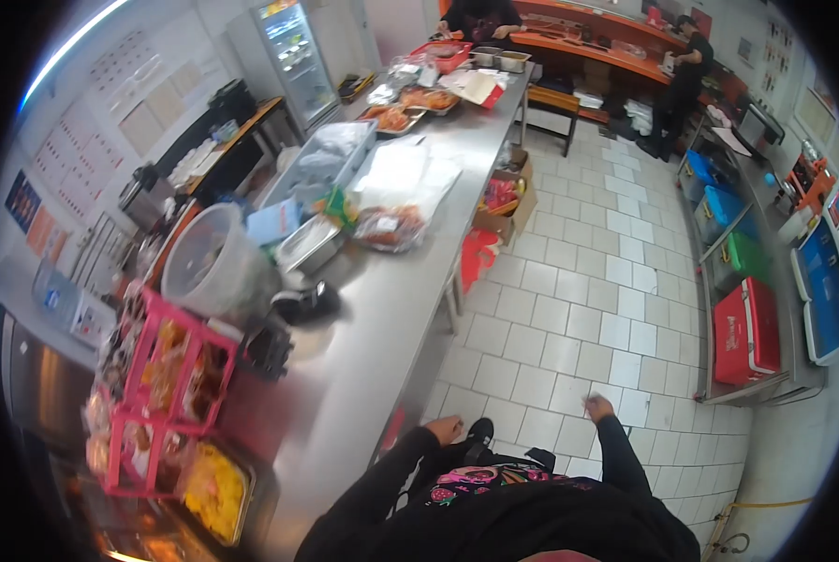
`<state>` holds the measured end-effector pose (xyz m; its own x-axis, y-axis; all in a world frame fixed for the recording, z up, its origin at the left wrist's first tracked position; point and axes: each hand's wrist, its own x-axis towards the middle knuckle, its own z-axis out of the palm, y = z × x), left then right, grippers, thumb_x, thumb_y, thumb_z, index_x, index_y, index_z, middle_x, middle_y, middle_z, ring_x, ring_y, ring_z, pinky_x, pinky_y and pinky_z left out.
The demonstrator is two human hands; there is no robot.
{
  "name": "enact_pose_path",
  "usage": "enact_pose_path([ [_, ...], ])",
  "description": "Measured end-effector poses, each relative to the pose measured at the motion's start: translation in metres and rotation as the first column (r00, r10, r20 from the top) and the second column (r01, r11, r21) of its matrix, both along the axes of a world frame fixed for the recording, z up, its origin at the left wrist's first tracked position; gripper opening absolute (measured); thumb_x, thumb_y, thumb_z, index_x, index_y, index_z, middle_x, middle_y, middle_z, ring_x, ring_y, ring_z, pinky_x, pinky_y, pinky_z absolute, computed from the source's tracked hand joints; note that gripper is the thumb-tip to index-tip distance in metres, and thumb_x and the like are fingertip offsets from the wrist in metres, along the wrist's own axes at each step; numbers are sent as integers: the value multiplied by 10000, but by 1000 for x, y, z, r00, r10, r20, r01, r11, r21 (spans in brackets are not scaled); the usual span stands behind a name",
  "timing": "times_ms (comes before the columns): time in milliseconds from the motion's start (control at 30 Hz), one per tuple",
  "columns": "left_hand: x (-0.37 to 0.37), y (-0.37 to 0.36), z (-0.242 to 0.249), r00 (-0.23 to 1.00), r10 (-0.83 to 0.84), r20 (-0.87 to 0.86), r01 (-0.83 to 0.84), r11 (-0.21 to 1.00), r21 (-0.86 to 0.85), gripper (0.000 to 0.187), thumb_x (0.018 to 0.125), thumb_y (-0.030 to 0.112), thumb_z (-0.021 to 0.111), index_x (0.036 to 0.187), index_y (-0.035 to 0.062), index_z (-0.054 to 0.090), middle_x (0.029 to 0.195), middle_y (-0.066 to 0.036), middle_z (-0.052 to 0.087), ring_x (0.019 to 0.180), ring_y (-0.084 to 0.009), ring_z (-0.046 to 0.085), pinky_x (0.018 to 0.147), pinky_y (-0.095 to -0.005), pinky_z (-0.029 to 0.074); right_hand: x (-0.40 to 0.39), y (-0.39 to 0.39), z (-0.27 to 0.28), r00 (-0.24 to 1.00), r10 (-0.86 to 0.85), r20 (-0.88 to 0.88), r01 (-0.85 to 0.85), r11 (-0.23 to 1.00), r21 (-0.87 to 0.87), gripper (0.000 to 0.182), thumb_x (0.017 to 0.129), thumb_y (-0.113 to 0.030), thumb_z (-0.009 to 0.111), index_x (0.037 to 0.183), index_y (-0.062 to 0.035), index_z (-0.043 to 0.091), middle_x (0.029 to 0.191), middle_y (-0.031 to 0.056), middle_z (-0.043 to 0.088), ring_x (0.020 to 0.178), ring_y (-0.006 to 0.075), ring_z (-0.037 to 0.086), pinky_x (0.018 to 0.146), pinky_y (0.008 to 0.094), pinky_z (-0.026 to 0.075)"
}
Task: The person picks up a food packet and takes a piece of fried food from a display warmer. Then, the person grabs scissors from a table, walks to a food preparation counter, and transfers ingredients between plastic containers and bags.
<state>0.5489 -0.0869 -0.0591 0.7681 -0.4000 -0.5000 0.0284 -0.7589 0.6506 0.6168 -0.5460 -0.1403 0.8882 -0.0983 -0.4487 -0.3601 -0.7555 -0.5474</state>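
My left hand [446,430] hangs beside the long steel table [363,375], near its edge, with loosely bent fingers and nothing visible in it. Over the tiled floor, out to the right, my right hand [598,406] is held away from my body. Its fingers are slightly apart and hold nothing that shows. Along the table to my left are a pink crate [171,375] of packaged food, a tray of yellow food [215,492], a clear bucket [215,267], a black object [309,302] and a wrapped pack of reddish food [389,228].
Tiled floor [555,309] runs forward between the table and a steel shelf with a red cooler box [747,332]. Cardboard boxes [504,201] and a red bag [478,258] stand by the table. One person [480,19] works at its far end; another [689,80] stands back right.
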Motion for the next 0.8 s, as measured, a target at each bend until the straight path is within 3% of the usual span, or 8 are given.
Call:
enact_pose_path([
  [33, 45, -12, 4, 997, -70, 39, 71, 997, -19, 333, 901, 308, 531, 1095, 38, 541, 936, -163, 638, 883, -331, 614, 776, -406, 474, -26, -57, -41, 942, 256, 217, -202, 949, -242, 348, 834, -380, 552, 917, -56, 651, 906, 142, 663, 840, 317, 628, 734, 419, 499],
  [67, 89, -28, 9, 989, -128, 71, 129, 992, -4, 327, 898, 299, 532, 1089, 33, 540, 940, -167, 634, 881, -331, 612, 768, -410, 473, -58, -130, -114, 805, 578, 136, -428, 724, -541, 305, 843, -354, 520, 880, -81, 652, 881, 134, 659, 829, 309, 630, 712, 430, 501],
  [100, 129, -44, 12, 978, -184, 100, 184, 983, 12, 322, 896, 290, 533, 1084, 29, 539, 944, -171, 631, 879, -332, 610, 761, -414, 472, -97, -147, -101, 950, 313, 14, -255, 799, -545, 269, 851, -345, 514, 860, -112, 647, 855, 107, 658, 820, 312, 629, 695, 447, 498],
  [167, 206, -80, 24, 946, -290, 146, 297, 955, -25, 294, 882, 261, 531, 1056, 25, 536, 936, -197, 630, 913, -356, 602, 795, -435, 465, -129, -167, -64, 845, 118, -522, -395, 795, -460, 286, 878, -361, 484, 942, -149, 667, 916, 95, 672, 844, 297, 639, 724, 420, 509],
  [267, 307, -140, 34, 923, -350, 162, 366, 927, -82, 280, 879, 251, 529, 1045, 25, 540, 967, -196, 630, 927, -361, 600, 808, -438, 465, -118, -171, -52, 749, -170, -641, -80, 936, -342, 294, 887, -354, 471, 943, -140, 664, 885, 90, 669, 810, 281, 637, 702, 412, 508],
  [367, 384, -196, 46, 887, -418, 197, 422, 906, 23, 279, 874, 251, 532, 1043, 28, 547, 981, -204, 628, 930, -368, 600, 821, -439, 464, -57, -171, -56, 739, -212, -639, 70, 968, -240, 302, 896, -348, 458, 944, -130, 661, 855, 86, 666, 776, 265, 636, 679, 403, 508],
  [633, 499, -253, 28, 944, -331, 5, 329, 938, -111, 316, 872, 296, 541, 1067, 48, 562, 972, -183, 632, 952, -351, 601, 810, -437, 466, 265, -233, -48, 905, -17, -425, -10, 998, -60, 325, 919, -331, 422, 946, -104, 653, 775, 74, 658, 684, 222, 631, 619, 380, 506],
  [800, 550, -214, 37, 988, 22, 151, 2, 987, -160, 236, 902, 229, 505, 1071, 78, 573, 981, -127, 651, 902, -289, 626, 800, -386, 477, 561, -262, -8, 997, -34, -73, 34, 999, -7, 341, 934, -321, 400, 947, -87, 648, 724, 67, 653, 627, 196, 628, 581, 366, 504],
])
